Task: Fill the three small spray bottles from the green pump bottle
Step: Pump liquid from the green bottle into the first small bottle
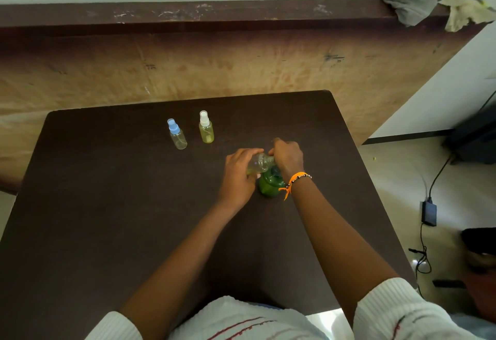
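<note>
On the dark surface (107, 205), well to the left of the hands, stands a small spray bottle with a blue cap (177, 133), nearly clear inside. Just beside it stands a white-capped bottle (206, 127) showing yellow-green liquid. Both are upright and untouched.

Nearer the middle, the left hand (237, 175) has its grip wrapped around the third small bottle (259, 163), which lies tilted with its neck pointing right and a little liquid pooled at its lower end. The right hand (287, 157) is clenched around that neck end, whether on a cap or on the pump head I cannot tell. Under both hands sits the green pump bottle (269, 185), upright, with an orange wristband (296, 179) crossing in front of it.

This looks like the filling or capping of the third bottle. It would go best with the left hand holding the small bottle steady and its mouth kept close over the green one, so drips fall back in, and the tilt eased before letting go.
</note>
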